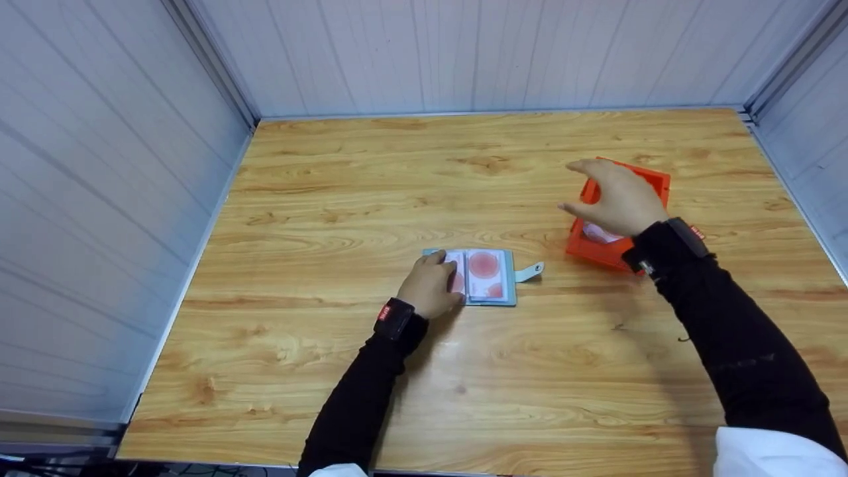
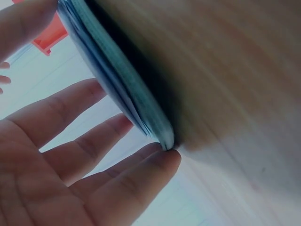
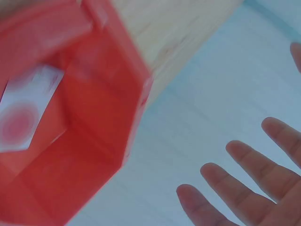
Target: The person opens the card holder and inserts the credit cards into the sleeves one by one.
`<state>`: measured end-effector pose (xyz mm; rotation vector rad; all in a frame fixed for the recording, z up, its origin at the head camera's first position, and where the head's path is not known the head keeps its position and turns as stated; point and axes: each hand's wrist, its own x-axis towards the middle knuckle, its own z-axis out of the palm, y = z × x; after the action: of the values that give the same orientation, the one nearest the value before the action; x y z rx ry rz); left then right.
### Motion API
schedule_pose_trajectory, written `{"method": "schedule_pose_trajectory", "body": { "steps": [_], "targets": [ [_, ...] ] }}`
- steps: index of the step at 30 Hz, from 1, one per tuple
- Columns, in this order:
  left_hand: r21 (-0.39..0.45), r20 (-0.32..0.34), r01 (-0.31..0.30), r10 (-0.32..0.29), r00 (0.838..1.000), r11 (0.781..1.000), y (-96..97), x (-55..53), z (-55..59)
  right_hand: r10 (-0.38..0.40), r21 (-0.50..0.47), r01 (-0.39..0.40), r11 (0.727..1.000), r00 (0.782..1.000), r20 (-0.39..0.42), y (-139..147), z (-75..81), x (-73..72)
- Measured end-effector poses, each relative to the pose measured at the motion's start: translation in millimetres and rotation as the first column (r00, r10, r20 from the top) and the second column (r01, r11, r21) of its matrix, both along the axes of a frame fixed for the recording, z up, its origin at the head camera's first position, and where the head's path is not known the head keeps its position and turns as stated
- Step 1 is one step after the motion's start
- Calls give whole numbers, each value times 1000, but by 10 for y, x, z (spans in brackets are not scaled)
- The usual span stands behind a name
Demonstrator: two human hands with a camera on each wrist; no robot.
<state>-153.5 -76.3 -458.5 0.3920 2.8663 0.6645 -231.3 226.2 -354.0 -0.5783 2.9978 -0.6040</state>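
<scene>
A small light-blue card album point(image 1: 510, 278) lies spread on the table, with pink-and-white cards point(image 1: 484, 268) in its pages and a snap strap point(image 1: 530, 272) sticking out to the right. My left hand point(image 1: 430, 285) rests over the left page. In the left wrist view its spread fingers point(image 2: 61, 110) touch the pages and edge of the album point(image 2: 127, 89). My right hand point(image 1: 619, 199) hovers above a red plastic bin point(image 1: 596, 252), thumb and fingers apart, holding nothing. Inside the bin lies a white card with a pink circle point(image 3: 21, 117).
The wooden table point(image 1: 318, 218) is enclosed by pale panel walls point(image 1: 384, 53) at the back and sides. Below the table's front left corner, dark cables point(image 1: 218, 470) show.
</scene>
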Motion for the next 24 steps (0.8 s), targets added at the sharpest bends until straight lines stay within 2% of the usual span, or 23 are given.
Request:
{"method": "schedule_pose_trajectory", "body": {
  "steps": [6,13,17,20,22,24],
  "targets": [
    [6,10,11,-12,1000,1000,-4,-2,12,-82,-38,83,996,996,30,168,21,-227],
    [8,14,7,-7,1000,1000,-2,-8,15,-188,10,187,982,978,96,306,-33,-520],
    [6,19,7,-7,1000,1000,0,-2,10,-198,43,194,980,970,140,366,-122,-608],
    [-3,20,11,-11,1000,1000,1,2,13,-190,104,172,980,962,197,401,-191,-641],
    [-5,18,12,-12,1000,1000,3,2,17,-187,156,150,976,948,259,399,-227,-651],
    [-2,17,12,-12,1000,1000,4,0,21,-190,198,129,972,923,334,387,-269,-659]
  ]
}}
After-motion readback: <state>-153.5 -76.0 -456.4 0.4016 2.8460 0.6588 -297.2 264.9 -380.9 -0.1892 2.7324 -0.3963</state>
